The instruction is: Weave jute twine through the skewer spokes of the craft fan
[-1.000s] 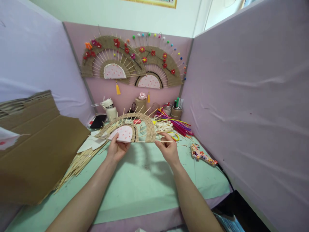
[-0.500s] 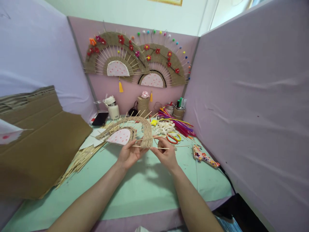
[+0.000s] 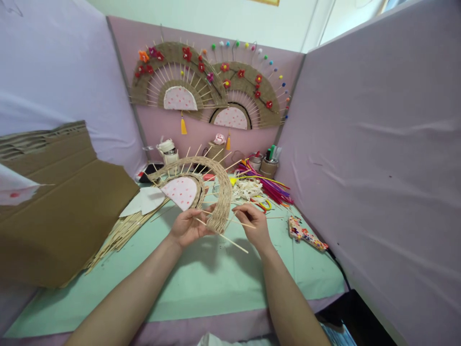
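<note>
My left hand [image 3: 190, 226] is closed round the lower right end of a half-round woven fan [image 3: 221, 192], holding it tilted above the table. Its outer band is brown twine woven through thin bamboo sticks that stick out past the rim. The inner half-disc [image 3: 181, 193] is white with pink dots, edged with twine and a dark line. Just right of the band's end, my right hand [image 3: 254, 226] is pinched, with a thin strand of twine [image 3: 232, 216] at its fingertips. Two stick ends point toward and below that hand.
Loose bamboo sticks [image 3: 115, 238] and cardboard [image 3: 65, 206] lie left. Behind are a twine spool [image 3: 216, 153], a white bottle [image 3: 167, 151], purple and red pipe cleaners [image 3: 270, 186] and scissors [image 3: 266, 205]. A flowered glue gun [image 3: 306, 234] lies right. Two decorated fans [image 3: 239, 79] hang behind.
The fan has turned clockwise and its outer band has tipped up, so its lower sticks now slant down to the right. My right hand has come off the lowest stick, slightly rightward.
</note>
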A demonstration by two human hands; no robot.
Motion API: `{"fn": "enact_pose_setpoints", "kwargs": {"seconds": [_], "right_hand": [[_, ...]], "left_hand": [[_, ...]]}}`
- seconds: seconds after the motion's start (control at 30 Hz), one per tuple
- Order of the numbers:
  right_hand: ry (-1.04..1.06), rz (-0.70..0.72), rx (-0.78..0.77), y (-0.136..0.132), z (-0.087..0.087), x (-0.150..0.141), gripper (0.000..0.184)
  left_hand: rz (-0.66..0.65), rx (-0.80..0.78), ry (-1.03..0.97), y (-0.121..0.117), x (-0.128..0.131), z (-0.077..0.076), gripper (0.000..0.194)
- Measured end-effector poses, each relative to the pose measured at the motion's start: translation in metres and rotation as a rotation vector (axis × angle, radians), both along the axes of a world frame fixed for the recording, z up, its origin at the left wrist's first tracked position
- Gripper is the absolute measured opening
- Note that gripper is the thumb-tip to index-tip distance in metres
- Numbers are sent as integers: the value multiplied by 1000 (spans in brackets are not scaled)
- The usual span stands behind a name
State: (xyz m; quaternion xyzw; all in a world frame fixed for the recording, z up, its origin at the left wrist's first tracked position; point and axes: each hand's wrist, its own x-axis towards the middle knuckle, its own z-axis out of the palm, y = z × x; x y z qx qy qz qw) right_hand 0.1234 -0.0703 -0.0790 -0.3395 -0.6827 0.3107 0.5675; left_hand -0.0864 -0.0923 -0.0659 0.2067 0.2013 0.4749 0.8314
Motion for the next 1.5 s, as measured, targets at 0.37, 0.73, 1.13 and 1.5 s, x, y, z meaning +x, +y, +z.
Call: {"fn": "enact_pose_setpoints", "kwargs": {"seconds": [0.37,0.73,1.13,1.5], "right_hand": [[95,286,-358,1,8,9,21],[558,417,-887,11,15,35,31],[558,191,-503,9,14,30,26],[323,-80,-221,9,7,30,22]], "left_hand": [[-168,-6,104,-6,1,-4,55],[-195,59,191,1,-10,-3,49],[-37,-24,192,8,-28,1,42],[-135,-115,233,4,-33,4,54]]}}
